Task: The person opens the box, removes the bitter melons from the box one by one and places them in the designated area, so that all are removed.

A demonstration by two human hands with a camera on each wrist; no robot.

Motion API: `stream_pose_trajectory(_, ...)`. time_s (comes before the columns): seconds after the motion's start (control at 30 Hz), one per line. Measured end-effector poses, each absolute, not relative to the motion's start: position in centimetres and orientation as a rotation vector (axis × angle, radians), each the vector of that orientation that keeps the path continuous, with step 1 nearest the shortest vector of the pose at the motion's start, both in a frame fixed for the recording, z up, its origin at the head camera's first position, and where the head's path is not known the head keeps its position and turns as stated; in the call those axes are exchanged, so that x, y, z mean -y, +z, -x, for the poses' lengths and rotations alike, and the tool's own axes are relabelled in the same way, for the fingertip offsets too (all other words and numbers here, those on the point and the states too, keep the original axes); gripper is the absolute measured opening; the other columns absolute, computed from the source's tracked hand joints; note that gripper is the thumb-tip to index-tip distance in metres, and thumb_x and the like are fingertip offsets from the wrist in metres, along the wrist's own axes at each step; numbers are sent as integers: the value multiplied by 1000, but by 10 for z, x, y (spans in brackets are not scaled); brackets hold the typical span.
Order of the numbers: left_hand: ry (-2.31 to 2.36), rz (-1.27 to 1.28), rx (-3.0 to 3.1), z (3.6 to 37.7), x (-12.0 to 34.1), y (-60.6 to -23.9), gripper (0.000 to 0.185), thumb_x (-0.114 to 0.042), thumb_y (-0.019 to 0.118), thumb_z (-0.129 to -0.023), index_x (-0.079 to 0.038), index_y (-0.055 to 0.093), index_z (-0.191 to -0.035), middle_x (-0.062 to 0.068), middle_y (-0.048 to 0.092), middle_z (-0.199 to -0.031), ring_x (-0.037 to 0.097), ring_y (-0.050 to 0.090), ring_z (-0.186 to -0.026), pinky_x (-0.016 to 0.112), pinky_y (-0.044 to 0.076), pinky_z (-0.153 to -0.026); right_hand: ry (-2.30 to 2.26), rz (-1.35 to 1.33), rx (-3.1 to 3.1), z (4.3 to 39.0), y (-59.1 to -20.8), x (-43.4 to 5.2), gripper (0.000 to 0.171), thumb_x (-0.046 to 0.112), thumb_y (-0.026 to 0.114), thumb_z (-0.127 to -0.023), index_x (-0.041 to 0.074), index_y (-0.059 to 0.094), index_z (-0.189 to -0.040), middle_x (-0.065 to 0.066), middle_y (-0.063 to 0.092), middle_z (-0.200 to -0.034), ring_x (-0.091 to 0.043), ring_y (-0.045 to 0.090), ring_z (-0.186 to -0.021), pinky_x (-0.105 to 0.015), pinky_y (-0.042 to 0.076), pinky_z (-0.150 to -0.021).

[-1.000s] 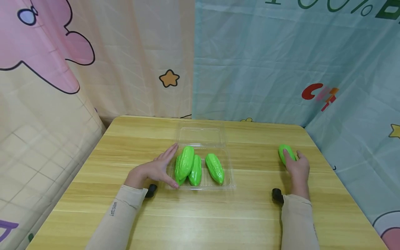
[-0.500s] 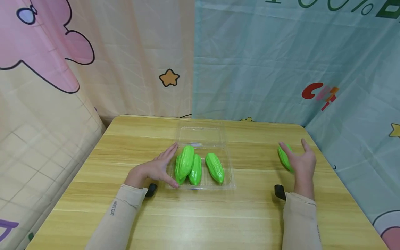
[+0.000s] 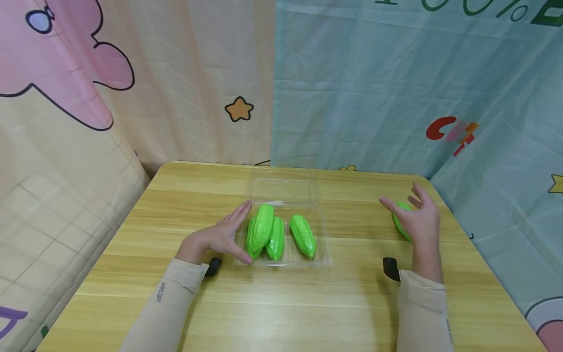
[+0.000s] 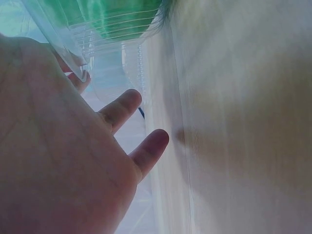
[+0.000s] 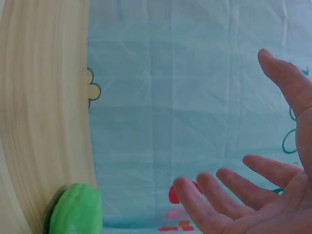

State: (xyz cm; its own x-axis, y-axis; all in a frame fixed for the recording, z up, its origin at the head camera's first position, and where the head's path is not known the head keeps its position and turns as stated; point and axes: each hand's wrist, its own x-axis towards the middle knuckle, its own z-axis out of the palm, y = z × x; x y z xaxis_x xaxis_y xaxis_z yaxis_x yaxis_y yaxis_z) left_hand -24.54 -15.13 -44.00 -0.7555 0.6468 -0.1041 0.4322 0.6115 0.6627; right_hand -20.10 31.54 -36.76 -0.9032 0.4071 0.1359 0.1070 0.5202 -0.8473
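A clear plastic clamshell tray [image 3: 324, 254] lies mid-table with its lid [image 3: 281, 189] folded back, holding three green bitter gourds [image 3: 302, 236]. My left hand [image 3: 228, 235] lies flat against the tray's left wall, fingers straight; the left wrist view shows the same hand [image 4: 73, 146] beside the ribbed plastic [image 4: 112, 29]. A fourth green gourd [image 3: 398, 220] lies on the table at the right. My right hand [image 3: 415, 220] hovers above it with fingers spread, holding nothing. In the right wrist view the gourd [image 5: 75, 209] lies on the wood below the open right hand [image 5: 243, 190].
The wooden table [image 3: 281, 303] is hemmed in by cartoon-print curtains, pink and cream on the left [image 3: 88, 98] and teal at the back and right [image 3: 396, 88]. Black wrist-camera mounts [image 3: 390, 268] sit by both sleeves.
My right hand let go of the loose gourd, lifted off it and opened its fingers. The gourd stays on the table. The left hand has not moved.
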Motion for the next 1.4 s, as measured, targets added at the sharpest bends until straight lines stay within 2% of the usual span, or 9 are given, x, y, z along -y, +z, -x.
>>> stream_pose_trajectory(0.3, 914, -866, -2493, 246, 151, -439, 150, -53, 93, -64, -17, -16, -160, 9, -18, -167, 43, -8, -149, 74, 2, -110, 1361, 271, 2543, 202, -365, -297, 109, 56, 80, -80, 22, 18, -163, -8, 31, -162, -33, 42, -139, -57, 43, -104)
stream_pose_trajectory(0.53, 915, -852, -2498, 246, 151, -438, 149, -52, 93, -64, -16, -14, -161, 8, -17, -167, 43, -8, -149, 74, 1, -110, 1494, 112, 2567, 205, -364, -281, 110, 49, 82, -82, 19, 16, -163, -13, 35, -159, -34, 46, -137, -56, 45, -102)
stream_pose_trajectory(0.8, 914, -828, -2507, 245, 150, -437, 149, -50, 94, -64, -13, -12, -161, 6, -17, -167, 45, -7, -149, 73, 1, -111, 1699, -73, 2578, 207, -363, -268, 100, 32, 81, -88, 18, 16, -163, -14, 35, -158, -33, 46, -137, -40, 49, -100)
stream_pose_trajectory(1.07, 925, -850, -2497, 246, 152, -438, 148, -48, 94, -65, -12, -13, -161, 8, -17, -167, 44, -7, -149, 73, 2, -111, 1816, -185, 2622, 211, -367, -250, 99, 26, 81, -88, 16, 17, -163, -17, 35, -157, -37, 44, -138, -53, 45, -103)
stream_pose_trajectory(1.4, 918, -828, -2494, 247, 150, -440, 151, -53, 93, -62, -14, -13, -161, 7, -19, -167, 47, -7, -148, 74, 0, -110, 1827, -273, 2698, 212, -378, -233, 101, 24, 84, -85, 11, 20, -161, -21, 40, -153, -41, 45, -135, -55, 45, -102)
